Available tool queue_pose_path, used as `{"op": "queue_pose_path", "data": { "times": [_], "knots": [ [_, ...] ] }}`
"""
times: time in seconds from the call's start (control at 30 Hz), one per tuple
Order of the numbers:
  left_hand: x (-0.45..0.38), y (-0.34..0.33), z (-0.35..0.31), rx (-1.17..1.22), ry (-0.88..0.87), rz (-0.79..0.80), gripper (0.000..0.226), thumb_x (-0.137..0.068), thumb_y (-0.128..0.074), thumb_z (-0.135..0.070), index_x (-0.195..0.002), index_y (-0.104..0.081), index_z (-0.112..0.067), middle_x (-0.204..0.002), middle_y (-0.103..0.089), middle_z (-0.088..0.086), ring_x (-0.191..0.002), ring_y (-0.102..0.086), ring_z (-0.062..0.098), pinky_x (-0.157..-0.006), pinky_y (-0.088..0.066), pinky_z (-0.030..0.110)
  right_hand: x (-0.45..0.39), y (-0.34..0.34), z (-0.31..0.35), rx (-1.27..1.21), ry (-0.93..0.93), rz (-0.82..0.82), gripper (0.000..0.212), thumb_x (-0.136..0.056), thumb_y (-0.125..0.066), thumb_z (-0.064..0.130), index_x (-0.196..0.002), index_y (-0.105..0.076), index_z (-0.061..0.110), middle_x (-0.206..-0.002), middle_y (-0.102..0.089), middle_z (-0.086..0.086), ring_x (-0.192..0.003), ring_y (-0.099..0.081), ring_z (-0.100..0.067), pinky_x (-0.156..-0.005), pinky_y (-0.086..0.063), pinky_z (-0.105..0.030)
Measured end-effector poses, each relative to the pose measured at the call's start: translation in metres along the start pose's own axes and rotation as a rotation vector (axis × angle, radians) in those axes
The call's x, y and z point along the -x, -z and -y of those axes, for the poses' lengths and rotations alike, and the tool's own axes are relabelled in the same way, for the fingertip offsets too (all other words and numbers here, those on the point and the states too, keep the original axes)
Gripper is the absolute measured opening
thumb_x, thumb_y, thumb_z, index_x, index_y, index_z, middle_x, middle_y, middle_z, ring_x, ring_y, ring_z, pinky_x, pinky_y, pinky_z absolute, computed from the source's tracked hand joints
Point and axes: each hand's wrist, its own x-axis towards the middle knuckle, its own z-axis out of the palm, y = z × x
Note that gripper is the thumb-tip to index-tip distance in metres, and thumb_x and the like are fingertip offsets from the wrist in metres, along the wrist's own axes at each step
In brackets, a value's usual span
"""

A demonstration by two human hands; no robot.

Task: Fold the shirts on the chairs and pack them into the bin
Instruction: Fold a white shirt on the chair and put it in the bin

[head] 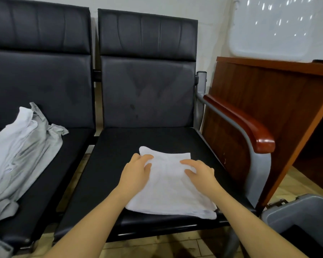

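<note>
Black padded chairs stand in a row against a pale wall, and on the right-hand seat [175,138] lies a white shirt [172,185], folded to a neat square near the front edge. Both hands rest on its far half: the left hand [136,171] with fingers loosely bent over the top left corner, the right hand [199,171] likewise on the right side, neither grip closed round the cloth, only pressing it flat. From here the fold looks finished and the lift toward the grey bin [296,211], low at the right beside the wooden armrest [250,127], seems next. Picking it up by the top layers alone would likely let the lower layers sag open; the armrest between seat and bin could also snag a dangling edge. More unfolded shirts [21,146] lie heaped on the left seat [50,175], well apart.
</note>
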Motion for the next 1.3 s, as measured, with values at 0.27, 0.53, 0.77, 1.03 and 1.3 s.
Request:
{"op": "queue_pose_path", "data": {
  "times": [0.27, 0.53, 0.77, 1.03, 1.3],
  "knots": [
    [0.020, 0.022, -0.034, 0.149, -0.186, -0.106, 0.032, -0.095, -0.052, -0.021, -0.127, -0.058, -0.023, -0.099, -0.043, -0.010, -0.086, -0.051, 0.010, -0.078, -0.047, 0.025, 0.046, 0.016, 0.008, -0.072, 0.172, -0.162, 0.030, -0.099, -0.049, 0.019, -0.124, -0.058, 0.031, -0.107, -0.046, 0.014, -0.106, -0.046, -0.007, -0.099, -0.030, -0.022],
    [0.013, -0.002, -0.092, 0.249, -0.380, -0.153, 0.033, -0.093, -0.057, -0.019, -0.126, -0.060, -0.017, -0.095, -0.046, -0.006, -0.080, -0.050, 0.011, -0.075, -0.047, 0.028, 0.072, 0.071, -0.021, -0.029, 0.192, -0.368, 0.030, -0.097, -0.049, 0.009, -0.125, -0.059, 0.014, -0.093, -0.039, 0.012, -0.084, -0.043, 0.006, -0.078, -0.031, 0.000],
    [-0.002, -0.052, -0.182, 0.327, -0.580, -0.142, 0.032, -0.093, -0.057, -0.016, -0.125, -0.061, -0.013, -0.094, -0.044, -0.004, -0.078, -0.050, 0.015, -0.076, -0.049, 0.035, 0.104, 0.141, -0.092, 0.036, 0.092, -0.582, 0.029, -0.097, -0.049, 0.009, -0.123, -0.060, 0.017, -0.097, -0.040, 0.006, -0.087, -0.043, 0.004, -0.078, -0.031, -0.001],
    [0.006, -0.141, -0.297, 0.268, -0.922, -0.097, 0.034, -0.091, -0.048, -0.024, -0.114, -0.065, -0.007, -0.086, -0.050, 0.006, -0.065, -0.052, 0.022, -0.054, -0.046, 0.032, 0.159, 0.194, -0.204, 0.084, -0.095, -0.694, 0.030, -0.096, -0.048, 0.007, -0.123, -0.059, 0.016, -0.103, -0.039, 0.005, -0.089, -0.042, 0.002, -0.077, -0.033, -0.001],
    [0.033, -0.281, -0.352, 0.207, -0.753, 0.352, 0.034, -0.099, -0.044, -0.018, -0.132, -0.053, -0.013, -0.117, -0.046, 0.004, -0.097, -0.049, 0.020, -0.071, -0.037, 0.028, 0.218, 0.182, -0.334, 0.068, -0.364, -0.567, 0.032, -0.097, -0.047, 0.006, -0.126, -0.058, 0.015, -0.102, -0.041, 0.004, -0.087, -0.048, -0.016, -0.073, -0.036, -0.011]
  ]
}}
